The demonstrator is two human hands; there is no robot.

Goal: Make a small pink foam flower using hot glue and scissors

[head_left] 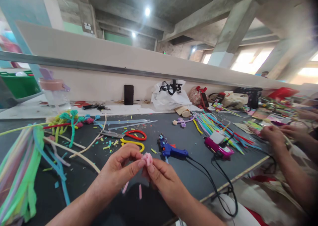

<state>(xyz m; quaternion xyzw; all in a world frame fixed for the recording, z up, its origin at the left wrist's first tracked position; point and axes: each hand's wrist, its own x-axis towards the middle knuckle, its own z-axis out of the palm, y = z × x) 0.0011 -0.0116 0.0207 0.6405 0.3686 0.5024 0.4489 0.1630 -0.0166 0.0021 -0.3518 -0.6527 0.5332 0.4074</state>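
Between the fingertips of both hands is a small pink fuzzy flower [147,158], which looks made of pipe cleaner. My left hand [121,171] pinches it from the left, thumb and forefinger together. From the right, my right hand [165,178] grips it with thumb and fingers, partly hiding its underside. Two short pink pipe cleaner pieces [140,192] show below the hands. Just beyond the fingers lie scissors [134,140] with one red and one yellow handle, blades pointing left. To their right rests a blue glue gun [171,149] with a black cord.
Bundled pastel pipe cleaners [25,173] cover the left side. Glue sticks [124,122] and yellow-green scraps lie behind the scissors. A magenta device [218,148] sits to the right. A phone [128,94] and a white bag [170,95] stand at the back. Another person's hands [273,136] work at right.
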